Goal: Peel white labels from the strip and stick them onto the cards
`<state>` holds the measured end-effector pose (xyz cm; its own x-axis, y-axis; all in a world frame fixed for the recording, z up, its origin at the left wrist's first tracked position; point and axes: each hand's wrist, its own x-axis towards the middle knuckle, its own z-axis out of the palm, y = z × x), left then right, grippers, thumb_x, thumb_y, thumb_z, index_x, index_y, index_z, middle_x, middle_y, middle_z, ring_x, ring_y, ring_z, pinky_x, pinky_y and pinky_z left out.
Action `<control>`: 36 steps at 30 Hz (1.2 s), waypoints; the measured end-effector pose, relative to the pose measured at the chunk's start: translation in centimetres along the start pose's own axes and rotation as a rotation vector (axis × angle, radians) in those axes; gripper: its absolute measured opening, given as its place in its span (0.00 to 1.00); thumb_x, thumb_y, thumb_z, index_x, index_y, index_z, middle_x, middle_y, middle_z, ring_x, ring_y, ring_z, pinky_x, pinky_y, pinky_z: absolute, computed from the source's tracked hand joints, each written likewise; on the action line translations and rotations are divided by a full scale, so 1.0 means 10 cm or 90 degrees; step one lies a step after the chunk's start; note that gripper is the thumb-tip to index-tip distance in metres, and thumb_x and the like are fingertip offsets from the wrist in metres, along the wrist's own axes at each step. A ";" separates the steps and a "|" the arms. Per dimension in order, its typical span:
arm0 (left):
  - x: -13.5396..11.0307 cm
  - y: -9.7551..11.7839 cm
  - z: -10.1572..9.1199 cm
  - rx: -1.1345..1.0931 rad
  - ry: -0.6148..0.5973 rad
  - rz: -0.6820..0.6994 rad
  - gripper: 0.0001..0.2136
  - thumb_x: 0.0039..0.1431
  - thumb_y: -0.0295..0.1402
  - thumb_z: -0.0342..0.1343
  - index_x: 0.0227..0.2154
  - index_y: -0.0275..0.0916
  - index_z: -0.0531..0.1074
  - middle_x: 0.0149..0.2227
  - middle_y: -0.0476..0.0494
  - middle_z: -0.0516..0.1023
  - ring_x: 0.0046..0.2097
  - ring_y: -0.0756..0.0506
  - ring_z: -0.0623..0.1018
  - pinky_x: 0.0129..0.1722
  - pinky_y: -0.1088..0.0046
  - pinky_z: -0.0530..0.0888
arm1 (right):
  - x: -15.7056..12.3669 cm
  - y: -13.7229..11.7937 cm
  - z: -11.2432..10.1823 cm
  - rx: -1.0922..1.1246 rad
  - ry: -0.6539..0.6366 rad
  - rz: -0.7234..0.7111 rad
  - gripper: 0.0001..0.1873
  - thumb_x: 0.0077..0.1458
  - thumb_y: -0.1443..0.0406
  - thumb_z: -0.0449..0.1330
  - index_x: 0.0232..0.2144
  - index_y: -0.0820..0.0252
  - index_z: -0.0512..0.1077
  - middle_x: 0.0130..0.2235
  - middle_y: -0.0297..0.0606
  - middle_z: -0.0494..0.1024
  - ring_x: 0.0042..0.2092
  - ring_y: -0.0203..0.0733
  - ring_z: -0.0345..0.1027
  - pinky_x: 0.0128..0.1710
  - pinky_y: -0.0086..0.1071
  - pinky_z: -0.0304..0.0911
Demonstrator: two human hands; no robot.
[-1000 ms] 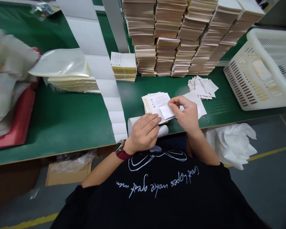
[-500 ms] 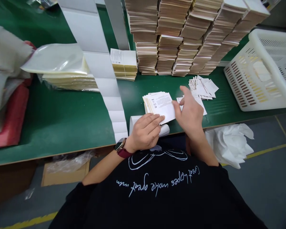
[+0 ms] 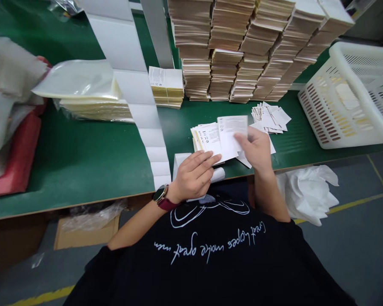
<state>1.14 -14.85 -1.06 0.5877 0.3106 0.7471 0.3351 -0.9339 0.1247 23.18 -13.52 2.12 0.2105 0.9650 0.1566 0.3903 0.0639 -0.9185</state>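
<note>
- Right grip [image 3: 255,148]: clenched on one printed card [image 3: 231,129], thumb and fingers pinching its right side. The card is raised off the counter and tilted, print facing me, its lower left corner overlapping the card stack.
- Left grip [image 3: 196,173]: released, fingers stretched flat, tips pressing on the near right corner of the card stack [image 3: 207,137]; it grasps nothing that I can see. A wristwatch [image 3: 161,194] with a dark red strap is on that wrist.
- Card stack: small, white, printed cards, lying on the green counter [image 3: 92,157] near its front edge, between my two grips.
- Label strip [image 3: 137,97]: blank white labels on backing, running from the far side across the counter to the front edge, just left of my left grip.
- Loose cards [image 3: 271,115]: a fanned heap flat on the counter, just beyond my right grip.
- Tall card columns [image 3: 242,46]: several leaning piles at the back of the counter.
- Short leaflet pile [image 3: 166,87]: between the label strip and the tall card columns.
- Clear bag pile [image 3: 83,89]: left of the label strip.
- White slotted basket [image 3: 322,119]: far right of the counter, pale items inside.
- Crumpled white sheet [image 3: 306,191]: below the counter edge, right of my right arm.
- Cardboard box [image 3: 86,231]: under the counter, to the left.
</note>
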 end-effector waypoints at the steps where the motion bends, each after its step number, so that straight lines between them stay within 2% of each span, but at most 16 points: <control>1: 0.00 0.00 0.00 -0.004 0.008 -0.010 0.08 0.49 0.22 0.51 0.33 0.36 0.71 0.48 0.37 0.78 0.54 0.39 0.73 0.52 0.56 0.74 | -0.03 0.05 -0.05 -0.013 0.043 -0.016 0.15 0.54 0.54 0.59 0.35 0.57 0.77 0.35 0.36 0.79 0.38 0.41 0.71 0.39 0.38 0.66; 3: -0.02 0.00 -0.02 -0.010 0.029 -0.030 0.08 0.50 0.22 0.50 0.33 0.38 0.70 0.48 0.39 0.78 0.54 0.39 0.72 0.51 0.55 0.73 | -0.10 0.16 -0.18 -0.060 0.087 -0.027 0.16 0.56 0.53 0.57 0.37 0.56 0.76 0.35 0.37 0.79 0.38 0.43 0.71 0.39 0.39 0.65; 7: 0.00 -0.02 -0.11 -0.041 0.048 -0.069 0.05 0.52 0.25 0.51 0.32 0.39 0.68 0.45 0.39 0.77 0.53 0.39 0.71 0.47 0.56 0.73 | -0.29 0.37 -0.39 -0.375 0.024 0.012 0.15 0.53 0.53 0.60 0.30 0.58 0.75 0.30 0.39 0.76 0.37 0.47 0.68 0.40 0.45 0.62; 8: 0.02 -0.01 -0.14 -0.054 0.049 -0.077 0.05 0.52 0.26 0.51 0.32 0.39 0.68 0.45 0.39 0.77 0.53 0.39 0.71 0.47 0.57 0.73 | -0.34 0.39 -0.41 -0.470 0.035 0.020 0.15 0.51 0.53 0.62 0.30 0.59 0.74 0.32 0.41 0.76 0.39 0.50 0.67 0.43 0.49 0.60; 10: 0.08 0.00 -0.19 -0.081 0.055 -0.087 0.03 0.53 0.26 0.50 0.31 0.38 0.67 0.44 0.39 0.77 0.53 0.39 0.70 0.48 0.56 0.72 | -0.46 0.34 -0.40 -0.589 0.116 -0.003 0.19 0.49 0.53 0.64 0.38 0.60 0.73 0.39 0.46 0.76 0.46 0.57 0.65 0.48 0.57 0.55; 12: 0.14 0.02 -0.23 -0.106 0.057 -0.090 0.03 0.54 0.27 0.49 0.31 0.38 0.67 0.44 0.40 0.76 0.53 0.39 0.70 0.48 0.56 0.73 | -0.57 0.21 -0.35 -0.532 0.166 -0.090 0.26 0.49 0.53 0.65 0.47 0.59 0.69 0.47 0.48 0.74 0.51 0.58 0.63 0.53 0.59 0.53; 13: 0.17 0.04 -0.24 -0.115 0.054 -0.092 0.03 0.55 0.28 0.48 0.31 0.39 0.66 0.43 0.40 0.76 0.53 0.40 0.71 0.47 0.57 0.73 | -0.63 0.13 -0.31 -0.444 0.133 -0.146 0.27 0.50 0.54 0.65 0.50 0.57 0.67 0.48 0.47 0.74 0.52 0.56 0.64 0.53 0.57 0.55; 16: 0.23 0.09 -0.26 -0.134 0.041 -0.113 0.03 0.55 0.28 0.47 0.31 0.40 0.66 0.42 0.42 0.76 0.52 0.41 0.71 0.47 0.57 0.73 | -0.74 -0.11 -0.16 -0.132 -0.099 -0.314 0.21 0.53 0.61 0.64 0.49 0.52 0.67 0.45 0.39 0.76 0.48 0.46 0.69 0.51 0.49 0.64; 18: 0.23 0.11 -0.25 -0.132 0.048 -0.134 0.04 0.55 0.27 0.47 0.32 0.40 0.66 0.42 0.43 0.76 0.51 0.41 0.72 0.48 0.57 0.73 | -0.78 -0.19 -0.04 -0.006 -0.170 -0.392 0.16 0.54 0.68 0.62 0.46 0.51 0.69 0.39 0.36 0.76 0.43 0.42 0.70 0.47 0.45 0.67; 19: 0.22 0.11 -0.24 -0.116 0.063 -0.146 0.05 0.55 0.27 0.48 0.34 0.40 0.66 0.44 0.42 0.75 0.51 0.41 0.72 0.48 0.56 0.73 | -0.79 -0.21 0.01 0.033 -0.164 -0.404 0.15 0.54 0.70 0.61 0.44 0.51 0.70 0.37 0.35 0.76 0.41 0.41 0.70 0.45 0.44 0.68; 21: 0.18 0.11 -0.24 -0.049 0.111 -0.137 0.10 0.55 0.28 0.51 0.40 0.40 0.67 0.51 0.39 0.72 0.55 0.40 0.70 0.50 0.55 0.73 | -0.80 -0.20 0.08 0.095 -0.129 -0.356 0.16 0.54 0.73 0.61 0.44 0.52 0.71 0.36 0.35 0.75 0.40 0.40 0.70 0.41 0.40 0.68; 24: 0.13 0.11 -0.25 0.068 0.132 -0.024 0.15 0.54 0.29 0.55 0.45 0.40 0.69 0.58 0.37 0.67 0.60 0.37 0.66 0.52 0.54 0.71 | -0.80 -0.16 0.13 0.149 -0.121 -0.280 0.16 0.54 0.72 0.62 0.44 0.53 0.71 0.37 0.36 0.74 0.40 0.40 0.69 0.39 0.39 0.68; 26: 0.12 0.11 -0.26 0.083 0.095 0.042 0.11 0.55 0.28 0.53 0.42 0.38 0.71 0.54 0.36 0.72 0.59 0.37 0.67 0.51 0.55 0.71 | -0.79 -0.16 0.15 0.152 -0.130 -0.297 0.15 0.53 0.73 0.61 0.42 0.54 0.71 0.35 0.36 0.74 0.39 0.40 0.69 0.38 0.39 0.68; 28: 0.13 0.12 -0.27 0.053 0.070 0.041 0.10 0.54 0.25 0.51 0.38 0.36 0.72 0.46 0.36 0.77 0.56 0.38 0.71 0.50 0.56 0.72 | -0.78 -0.18 0.16 0.116 -0.112 -0.346 0.14 0.53 0.75 0.61 0.41 0.55 0.72 0.34 0.36 0.74 0.38 0.40 0.69 0.38 0.40 0.68; 33: 0.14 0.12 -0.23 -0.010 0.055 -0.019 0.06 0.53 0.24 0.50 0.33 0.37 0.70 0.40 0.40 0.80 0.49 0.39 0.75 0.46 0.57 0.74 | -0.74 -0.22 0.11 -0.064 0.036 -0.510 0.08 0.55 0.72 0.58 0.34 0.53 0.72 0.36 0.36 0.73 0.39 0.42 0.66 0.41 0.45 0.64; 36: 0.10 0.07 -0.20 -0.041 0.072 -0.032 0.04 0.53 0.25 0.53 0.32 0.36 0.70 0.39 0.37 0.79 0.47 0.39 0.76 0.44 0.57 0.76 | -0.67 -0.23 0.03 0.038 0.141 -0.514 0.06 0.59 0.69 0.54 0.34 0.52 0.70 0.33 0.32 0.74 0.35 0.39 0.68 0.41 0.44 0.63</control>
<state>0.53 -15.55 1.08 0.4827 0.3394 0.8073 0.3121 -0.9280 0.2034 20.59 -20.07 3.10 0.0613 0.5453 0.8360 0.4494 0.7328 -0.5110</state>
